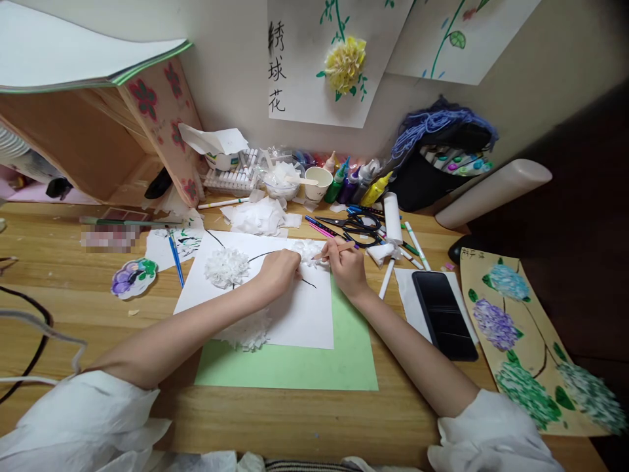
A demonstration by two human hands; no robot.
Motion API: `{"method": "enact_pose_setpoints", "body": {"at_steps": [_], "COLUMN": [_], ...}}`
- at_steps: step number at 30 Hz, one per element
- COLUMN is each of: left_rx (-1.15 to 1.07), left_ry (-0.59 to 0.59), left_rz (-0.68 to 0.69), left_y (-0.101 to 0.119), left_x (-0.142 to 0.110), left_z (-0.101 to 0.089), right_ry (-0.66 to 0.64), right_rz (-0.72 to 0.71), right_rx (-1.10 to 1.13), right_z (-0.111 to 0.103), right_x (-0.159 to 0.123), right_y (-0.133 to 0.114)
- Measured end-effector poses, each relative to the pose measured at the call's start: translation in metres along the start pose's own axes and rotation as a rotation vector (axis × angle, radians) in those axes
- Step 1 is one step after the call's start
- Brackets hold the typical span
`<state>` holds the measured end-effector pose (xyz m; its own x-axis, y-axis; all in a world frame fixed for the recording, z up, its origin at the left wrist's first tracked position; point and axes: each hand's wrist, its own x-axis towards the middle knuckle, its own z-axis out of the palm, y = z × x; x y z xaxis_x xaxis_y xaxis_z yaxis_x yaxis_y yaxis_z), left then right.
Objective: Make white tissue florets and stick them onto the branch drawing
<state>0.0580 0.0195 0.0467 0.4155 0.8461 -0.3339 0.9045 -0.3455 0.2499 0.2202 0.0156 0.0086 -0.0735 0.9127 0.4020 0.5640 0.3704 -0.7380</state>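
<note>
On the white sheet, black painted stems run between ruffled white paper flowers. One white flower is at the sheet's left, and another lies partly under my left forearm. My right hand pinches a slim brownish-pink stick, its tip at a third white flower near the top right of the sheet. Beside that flower my left hand is closed, fingertips down by the paper; what they hold, if anything, is hidden. A green sheet lies beneath the white one.
Behind the sheet are white paper pieces, a paper cup, paint bottles and black scissors. A phone and a finished flower picture lie right. Left are a paint palette, blue brushes and cables.
</note>
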Motion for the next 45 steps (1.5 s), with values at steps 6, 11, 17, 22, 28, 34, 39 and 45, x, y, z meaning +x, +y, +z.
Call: {"method": "enact_pose_setpoints", "body": {"at_steps": [6,11,17,22,28,34,39,45], "left_rx": [-0.021,-0.015,-0.001,0.009,-0.028,-0.002,0.084,0.169], "left_ry": [-0.005,-0.001,-0.012,-0.004,0.028,0.273,0.348,0.336], "left_rz": [-0.001,-0.004,-0.001,0.0,0.008,-0.13,-0.105,0.003], "left_y": [0.001,0.001,0.002,0.003,-0.004,-0.037,-0.053,-0.045], "left_x": [-0.001,-0.001,0.0,0.0,-0.004,0.008,0.028,0.035], "left_z": [0.0,-0.001,-0.001,-0.001,0.0,-0.023,-0.026,-0.009], "right_ry": [-0.013,-0.024,-0.089,0.107,0.303,0.408,0.406,0.412], "right_rz": [-0.049,-0.122,0.027,0.131,0.381,0.575,0.581,0.565], "right_rx": [-0.069,-0.155,0.016,0.226,0.583,0.764,0.789,0.802], "right_z": [0.004,0.008,-0.001,-0.01,-0.006,0.0,0.001,0.001], "right_x": [0.006,0.015,0.021,0.004,-0.013,-0.017,-0.017,-0.016], "right_y": [0.0,-0.001,-0.007,-0.007,0.011,0.025,0.026,0.026]}}
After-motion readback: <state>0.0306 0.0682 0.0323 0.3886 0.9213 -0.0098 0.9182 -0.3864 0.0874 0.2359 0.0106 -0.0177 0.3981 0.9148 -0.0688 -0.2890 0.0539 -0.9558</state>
